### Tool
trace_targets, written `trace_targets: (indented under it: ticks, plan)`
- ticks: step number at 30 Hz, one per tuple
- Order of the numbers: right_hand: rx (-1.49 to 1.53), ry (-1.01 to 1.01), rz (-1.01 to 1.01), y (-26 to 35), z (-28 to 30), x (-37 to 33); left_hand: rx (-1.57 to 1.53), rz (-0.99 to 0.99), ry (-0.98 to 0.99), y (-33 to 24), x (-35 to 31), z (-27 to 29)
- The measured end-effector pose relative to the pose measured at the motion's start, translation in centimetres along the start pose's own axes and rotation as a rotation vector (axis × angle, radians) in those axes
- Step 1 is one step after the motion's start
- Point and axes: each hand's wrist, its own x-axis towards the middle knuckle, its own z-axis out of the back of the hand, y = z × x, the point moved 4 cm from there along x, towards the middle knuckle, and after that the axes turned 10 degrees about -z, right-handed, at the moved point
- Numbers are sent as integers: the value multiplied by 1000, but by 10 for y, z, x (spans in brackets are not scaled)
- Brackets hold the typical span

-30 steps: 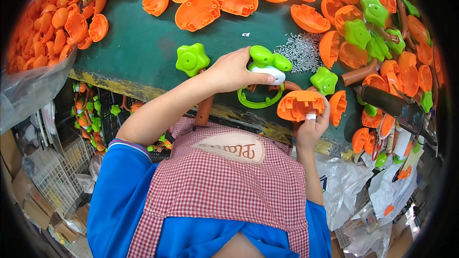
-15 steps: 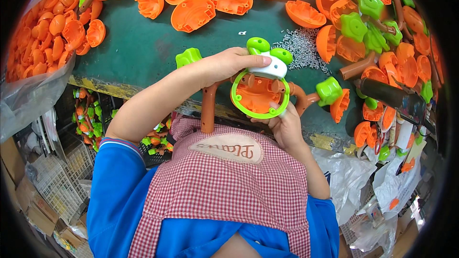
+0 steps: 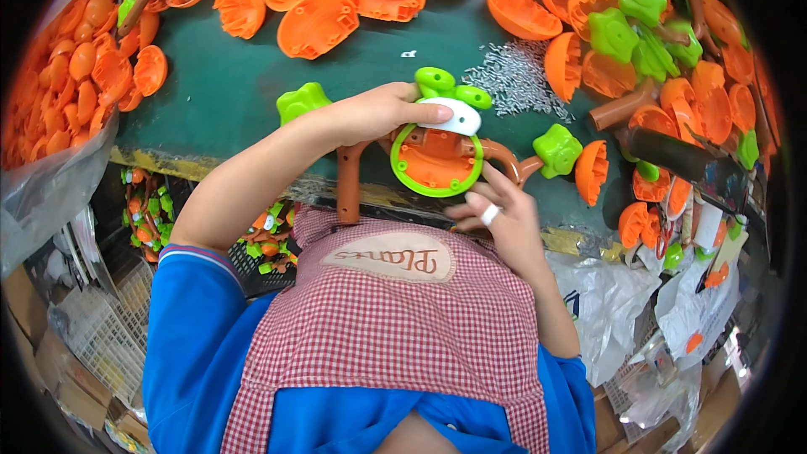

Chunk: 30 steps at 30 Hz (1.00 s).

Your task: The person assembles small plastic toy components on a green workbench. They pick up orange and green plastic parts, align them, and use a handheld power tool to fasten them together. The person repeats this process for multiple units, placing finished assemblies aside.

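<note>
My left hand point(image 3: 392, 111) grips the top of a plastic toy body, with its thumb pressed on a white piece point(image 3: 455, 117). The body is an orange half-shell point(image 3: 433, 170) with its hollow side up, ringed by a bright green rim point(image 3: 467, 188). Green leaf-shaped pieces point(image 3: 435, 81) sit above the white piece. A brown curved tube point(image 3: 498, 154) runs from its right side to a green star-shaped knob point(image 3: 557, 151). Just below and right of the rim, my right hand point(image 3: 510, 214) has its fingers apart, holding nothing visible, with a white band round one finger.
A heap of small silver screws point(image 3: 519, 77) lies on the green tabletop point(image 3: 227, 84). Orange half-shells point(image 3: 318, 25) line the far side. At left is a plastic bag point(image 3: 63, 189) of orange parts. On the right stands a dark power tool point(image 3: 685, 160) among loose shells and knobs.
My right hand has come away from the shell's lower edge and its fingers have spread. The toy body, held by my left hand, appears slightly further left in view.
</note>
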Motion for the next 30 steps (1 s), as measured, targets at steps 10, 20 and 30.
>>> trace_targets:
  ticks: [10,20,30]
  plan:
    - [-310,-915,751,1,128,-19,-28,-47,-17,21,11,2]
    - [-1220,-819,658,13,137,-45,37,33,-12,17,11,5]
    - [-934,-963,723,5,139,-52,59,-43,-1,18,9,4]
